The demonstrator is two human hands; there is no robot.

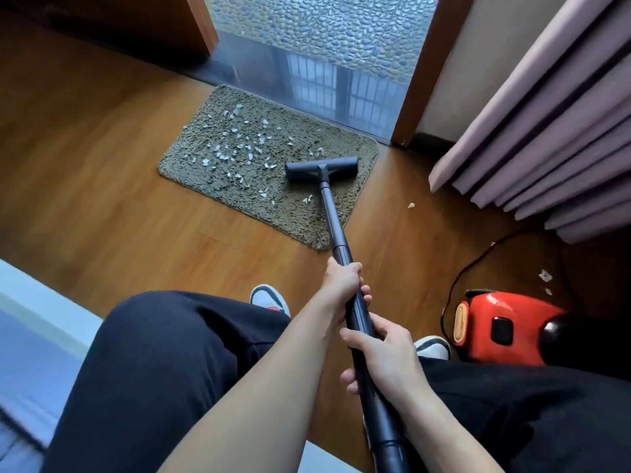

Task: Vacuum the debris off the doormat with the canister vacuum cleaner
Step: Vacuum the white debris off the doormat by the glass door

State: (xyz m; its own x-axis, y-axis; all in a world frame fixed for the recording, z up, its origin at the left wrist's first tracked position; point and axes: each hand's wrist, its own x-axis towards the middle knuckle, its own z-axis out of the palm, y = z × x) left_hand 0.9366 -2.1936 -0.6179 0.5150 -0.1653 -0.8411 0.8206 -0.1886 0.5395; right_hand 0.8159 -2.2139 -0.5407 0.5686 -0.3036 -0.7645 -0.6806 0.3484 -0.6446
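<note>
A shaggy olive doormat [307, 138] lies on the wooden floor by the doorway. Several white debris scraps [235, 145] are scattered over its left and middle parts. The dark vacuum floor head [322, 168] rests on the mat's right side, joined to a long dark wand [336, 227]. My left hand [343, 285] grips the wand higher up toward the head. My right hand [386, 356] grips it lower, close to my body. The red canister vacuum [502, 327] sits on the floor at my right.
A black cord [478, 261] loops from the canister. Loose scraps [411, 205] lie on the wood floor right of the mat. Pink curtains [546, 131] hang at the right. A dark stone threshold [307, 80] lies beyond the mat. My knees and shoes fill the foreground.
</note>
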